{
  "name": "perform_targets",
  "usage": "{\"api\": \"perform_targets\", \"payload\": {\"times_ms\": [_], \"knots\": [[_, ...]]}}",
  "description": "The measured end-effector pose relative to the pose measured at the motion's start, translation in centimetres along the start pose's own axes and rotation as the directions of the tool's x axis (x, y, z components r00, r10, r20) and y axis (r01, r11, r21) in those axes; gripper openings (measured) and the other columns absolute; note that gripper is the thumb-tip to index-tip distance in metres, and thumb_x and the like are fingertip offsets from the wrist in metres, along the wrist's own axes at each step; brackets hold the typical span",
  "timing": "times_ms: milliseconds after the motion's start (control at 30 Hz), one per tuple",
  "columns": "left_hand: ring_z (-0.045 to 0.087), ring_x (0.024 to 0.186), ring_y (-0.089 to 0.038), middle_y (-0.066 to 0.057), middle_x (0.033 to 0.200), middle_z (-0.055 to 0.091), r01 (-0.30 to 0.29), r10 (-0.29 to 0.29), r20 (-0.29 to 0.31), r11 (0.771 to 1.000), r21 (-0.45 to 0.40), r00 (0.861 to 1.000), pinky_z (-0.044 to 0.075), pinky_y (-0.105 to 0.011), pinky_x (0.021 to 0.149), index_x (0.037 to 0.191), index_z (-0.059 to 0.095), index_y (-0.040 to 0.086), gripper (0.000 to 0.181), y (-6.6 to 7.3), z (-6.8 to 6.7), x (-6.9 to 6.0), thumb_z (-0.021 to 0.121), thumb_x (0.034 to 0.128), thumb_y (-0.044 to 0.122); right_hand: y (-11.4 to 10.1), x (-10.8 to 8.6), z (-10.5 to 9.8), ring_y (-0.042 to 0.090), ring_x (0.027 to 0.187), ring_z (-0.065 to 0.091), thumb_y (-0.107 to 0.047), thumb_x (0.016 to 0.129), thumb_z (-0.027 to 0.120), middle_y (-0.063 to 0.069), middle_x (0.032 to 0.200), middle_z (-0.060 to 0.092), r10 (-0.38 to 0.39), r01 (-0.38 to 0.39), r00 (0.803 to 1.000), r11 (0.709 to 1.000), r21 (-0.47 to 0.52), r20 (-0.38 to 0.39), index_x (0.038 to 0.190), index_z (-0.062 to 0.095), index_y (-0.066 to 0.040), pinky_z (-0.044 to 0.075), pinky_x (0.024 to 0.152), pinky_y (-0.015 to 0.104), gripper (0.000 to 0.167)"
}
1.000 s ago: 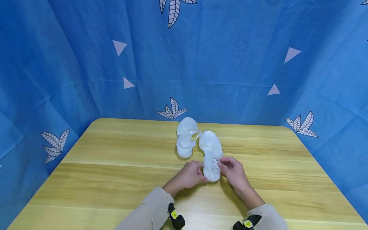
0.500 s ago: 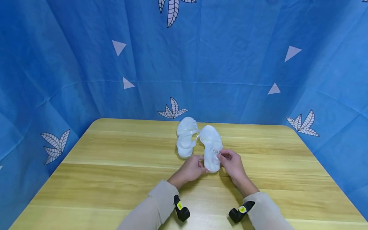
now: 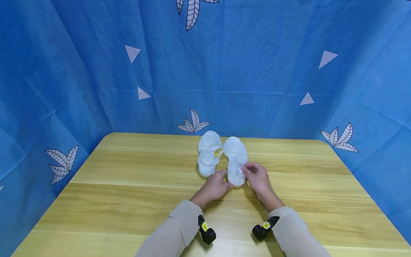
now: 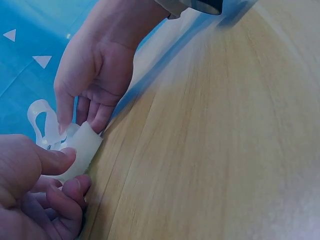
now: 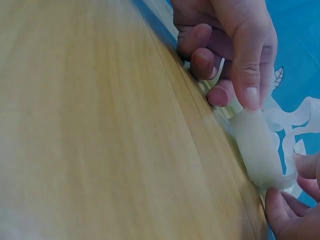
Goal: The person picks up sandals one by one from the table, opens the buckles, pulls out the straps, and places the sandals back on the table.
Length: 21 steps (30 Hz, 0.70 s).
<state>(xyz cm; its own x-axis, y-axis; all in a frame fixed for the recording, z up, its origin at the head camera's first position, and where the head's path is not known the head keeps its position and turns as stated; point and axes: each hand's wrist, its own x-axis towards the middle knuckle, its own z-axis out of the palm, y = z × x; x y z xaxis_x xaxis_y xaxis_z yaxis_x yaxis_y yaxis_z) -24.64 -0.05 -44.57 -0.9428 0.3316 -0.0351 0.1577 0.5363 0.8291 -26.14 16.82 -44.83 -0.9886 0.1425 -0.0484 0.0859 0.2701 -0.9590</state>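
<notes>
A translucent white sandal (image 3: 235,153) lies at the back middle of the table, its toe end pointing away. At the heel end my left hand (image 3: 216,186) grips the sandal, thumb along the heel in the left wrist view. Pinched by my right hand (image 3: 257,177) is the sandal's right side, next to a small buckle (image 3: 240,164); the right wrist view shows these fingers (image 5: 280,210) by the strap. A matching sandal (image 3: 207,169) rests just to the left, its strap reaching toward the held one.
Both sandals are near the far edge of the wooden table (image 3: 128,200). Behind it hangs a blue curtain (image 3: 250,71) with leaf and triangle prints. A black wrist camera (image 3: 207,233) sits on each sleeve.
Both hands have slid the held sandal away from me, toward the table's far edge, bringing it closer to level with the other sandal. The left sandal has stayed put.
</notes>
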Motion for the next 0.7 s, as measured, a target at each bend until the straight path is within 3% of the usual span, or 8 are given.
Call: {"api": "perform_targets", "payload": {"times_ms": [133,267,400,500,600,700], "knots": [[0.044,0.046,-0.01,-0.001,0.06,0.05,0.031,-0.031,-0.005,0.999,0.012,0.999,0.04,-0.024,0.045,0.131,0.051,0.001,0.047,0.0,0.0,0.3,0.065,0.0878,0.012,0.0,0.5,0.3,0.024,0.104,0.056,-0.012,0.093,0.058,0.02,0.116,0.06,-0.005,0.005,1.0,1.0,-0.012,-0.015,0.113,0.058,0.002,0.051,0.076,0.027,0.025],[0.053,0.061,-0.014,-0.008,0.082,0.063,0.041,-0.04,-0.032,0.998,0.043,0.999,0.05,-0.032,0.071,0.131,0.051,0.0,0.047,0.0,0.1,0.5,0.065,0.0883,0.015,0.0,0.9,0.5,0.026,0.105,0.057,-0.013,0.092,0.059,0.02,0.115,0.061,-0.016,0.015,0.999,0.999,-0.037,-0.036,0.113,0.058,0.002,0.049,0.075,0.024,0.025],[0.058,0.074,-0.016,-0.012,0.108,0.064,0.058,-0.056,-0.048,0.997,0.044,0.997,0.046,-0.038,0.089,0.13,0.051,0.0,0.045,0.1,0.2,0.7,0.063,0.0892,0.016,-0.1,1.3,0.6,0.026,0.106,0.057,-0.014,0.092,0.059,0.019,0.115,0.061,-0.017,0.014,0.999,0.998,-0.058,-0.045,0.112,0.059,0.001,0.048,0.075,0.024,0.025],[0.06,0.062,-0.017,-0.013,0.11,0.063,0.085,-0.084,-0.038,0.996,0.012,0.996,0.048,-0.035,0.083,0.132,0.049,0.001,0.046,0.2,0.2,0.8,0.061,0.0908,0.017,-0.2,1.5,0.7,0.026,0.108,0.056,-0.014,0.092,0.059,0.018,0.116,0.061,-0.011,0.009,0.999,0.998,-0.058,-0.042,0.113,0.059,0.0,0.049,0.079,0.026,0.025],[0.054,0.044,-0.017,-0.012,0.103,0.063,0.109,-0.11,-0.024,0.994,-0.022,0.994,0.049,-0.03,0.069,0.134,0.046,0.002,0.046,0.2,0.2,0.9,0.059,0.0922,0.017,-0.2,1.7,0.8,0.028,0.111,0.056,-0.014,0.093,0.058,0.019,0.119,0.06,-0.018,0.015,0.999,0.998,-0.06,-0.034,0.113,0.058,0.001,0.048,0.085,0.032,0.025],[0.05,0.039,-0.015,-0.01,0.092,0.064,0.126,-0.127,-0.014,0.991,-0.038,0.992,0.047,-0.027,0.055,0.136,0.044,0.003,0.047,0.1,0.3,1.1,0.058,0.0932,0.018,-0.3,1.9,0.8,0.029,0.113,0.055,-0.013,0.093,0.057,0.019,0.12,0.059,-0.017,0.015,0.999,0.998,-0.064,-0.031,0.114,0.057,0.001,0.047,0.091,0.037,0.025]]}}
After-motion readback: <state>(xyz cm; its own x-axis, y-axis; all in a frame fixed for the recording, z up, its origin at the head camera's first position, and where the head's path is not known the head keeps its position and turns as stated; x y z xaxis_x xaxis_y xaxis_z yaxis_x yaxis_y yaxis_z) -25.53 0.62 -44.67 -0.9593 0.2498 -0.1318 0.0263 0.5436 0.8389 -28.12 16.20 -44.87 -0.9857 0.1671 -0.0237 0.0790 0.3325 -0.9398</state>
